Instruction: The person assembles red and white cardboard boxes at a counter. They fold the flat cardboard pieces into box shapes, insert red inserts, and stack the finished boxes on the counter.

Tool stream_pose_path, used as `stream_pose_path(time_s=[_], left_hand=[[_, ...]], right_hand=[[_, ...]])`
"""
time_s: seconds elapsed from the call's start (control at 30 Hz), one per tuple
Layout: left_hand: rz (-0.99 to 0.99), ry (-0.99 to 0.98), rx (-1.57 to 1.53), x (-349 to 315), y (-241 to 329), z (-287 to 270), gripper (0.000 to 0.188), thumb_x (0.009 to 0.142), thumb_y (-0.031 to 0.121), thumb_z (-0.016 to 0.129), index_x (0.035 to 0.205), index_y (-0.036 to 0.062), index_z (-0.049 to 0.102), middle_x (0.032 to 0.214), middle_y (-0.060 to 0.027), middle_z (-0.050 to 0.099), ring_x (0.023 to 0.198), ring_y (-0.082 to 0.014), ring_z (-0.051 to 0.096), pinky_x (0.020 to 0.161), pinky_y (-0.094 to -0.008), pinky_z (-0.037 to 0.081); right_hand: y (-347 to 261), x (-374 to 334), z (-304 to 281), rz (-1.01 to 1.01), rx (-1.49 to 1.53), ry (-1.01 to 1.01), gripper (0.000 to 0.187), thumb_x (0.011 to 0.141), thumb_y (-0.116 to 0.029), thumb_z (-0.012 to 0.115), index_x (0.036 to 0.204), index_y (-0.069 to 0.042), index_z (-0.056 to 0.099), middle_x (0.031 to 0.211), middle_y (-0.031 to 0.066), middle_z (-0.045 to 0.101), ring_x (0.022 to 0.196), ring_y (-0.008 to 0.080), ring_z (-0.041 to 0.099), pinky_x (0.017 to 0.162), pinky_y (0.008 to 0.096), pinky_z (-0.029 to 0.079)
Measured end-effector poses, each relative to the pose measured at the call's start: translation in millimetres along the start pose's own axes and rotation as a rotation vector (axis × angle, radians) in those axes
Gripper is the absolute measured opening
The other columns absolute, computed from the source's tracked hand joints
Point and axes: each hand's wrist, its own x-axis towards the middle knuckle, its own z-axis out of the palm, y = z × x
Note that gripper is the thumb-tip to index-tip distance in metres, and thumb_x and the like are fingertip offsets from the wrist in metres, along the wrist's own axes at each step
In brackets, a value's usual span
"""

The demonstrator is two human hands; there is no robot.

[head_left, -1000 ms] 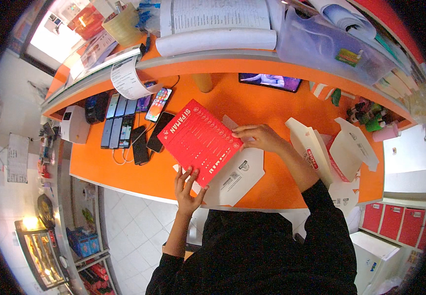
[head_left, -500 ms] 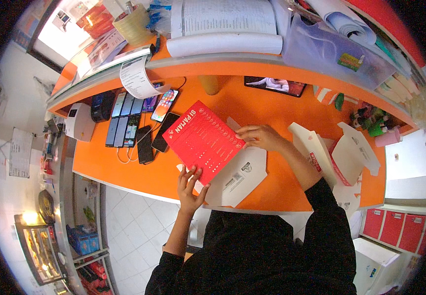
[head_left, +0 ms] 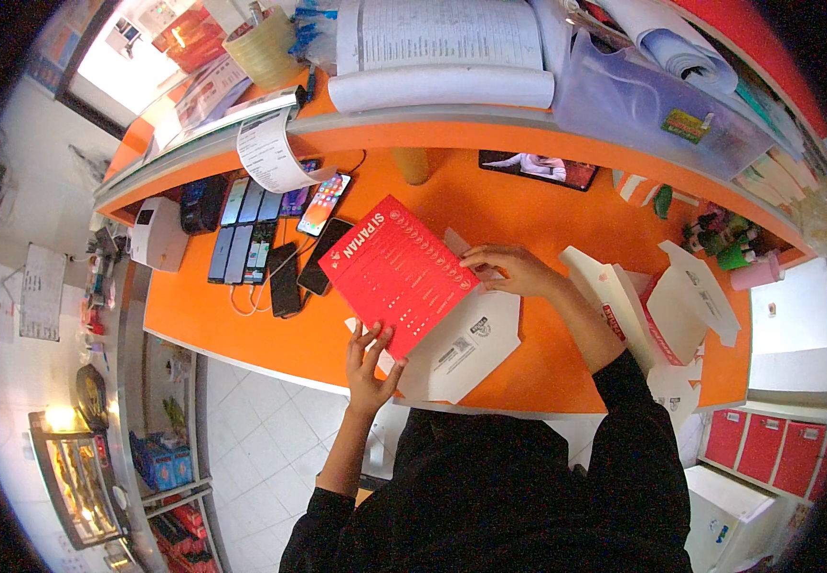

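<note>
Tilted over the near part of the orange desk [head_left: 242,334] is a flat red cardboard box panel [head_left: 396,277] with white print. My left hand [head_left: 371,368] holds its near-left edge, fingers on the red face. At its far-right corner my right hand [head_left: 509,269] pinches the edge between thumb and fingers. Cream cardboard with flaps [head_left: 466,349] shows beneath the panel; whether the two are one piece cannot be told. To the right of my right forearm stands a partly folded cream box [head_left: 614,296], beside another open cream-and-red box [head_left: 690,296].
Several phones [head_left: 242,229] with cables lie at the left, by a white device [head_left: 156,234]. A tablet [head_left: 538,169] leans at the back. Above runs a shelf edge [head_left: 433,129] with papers, a tape roll [head_left: 261,48] and a clear plastic folder [head_left: 643,95]. Small bottles [head_left: 719,239] stand at the right.
The whole view has shifted very slightly. Both hands keep their hold on the red panel, which has hardly moved.
</note>
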Motion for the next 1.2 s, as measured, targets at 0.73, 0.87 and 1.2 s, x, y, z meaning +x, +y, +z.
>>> stream_pose_path(time_s=[0.73, 0.87, 1.2], left_hand=[[0.146, -0.026, 0.104, -9.1, 41.9, 19.8, 0.067, 0.067, 0.031, 0.084, 0.125, 0.0089, 0.058, 0.122, -0.0168, 0.051, 0.12, -0.0354, 0.046, 0.108, -0.0489, 0.03], [0.099, -0.355, -0.147, -12.2, 81.6, 60.9, 0.089, 0.068, 0.035, 0.083, 0.138, 0.0019, 0.038, 0.132, -0.0207, 0.045, 0.125, -0.0369, 0.043, 0.106, -0.0458, 0.034], [-0.53, -0.218, -1.225, 23.3, 83.3, 82.2, 0.103, 0.08, 0.082, 0.029, 0.145, 0.0027, 0.026, 0.14, -0.0174, 0.039, 0.127, -0.0306, 0.044, 0.103, -0.0459, 0.039]], right_hand=[[-133.0, -188.7, -29.8, 0.928, -0.622, 0.588, 0.045, 0.076, -0.019, 0.073, 0.114, 0.001, 0.061, 0.103, 0.0239, 0.065, 0.099, 0.0388, 0.062, 0.086, 0.0457, 0.048], [-148.8, -202.8, -29.7, 0.772, -0.315, 0.913, 0.031, 0.081, -0.018, 0.07, 0.104, 0.002, 0.067, 0.091, 0.0189, 0.07, 0.082, 0.0306, 0.068, 0.076, 0.041, 0.052], [-146.4, -230.8, 20.3, 0.124, -0.838, 0.44, 0.026, 0.083, -0.023, 0.062, 0.108, -0.017, 0.067, 0.116, 0.0073, 0.064, 0.107, 0.0282, 0.061, 0.096, 0.0394, 0.047]])
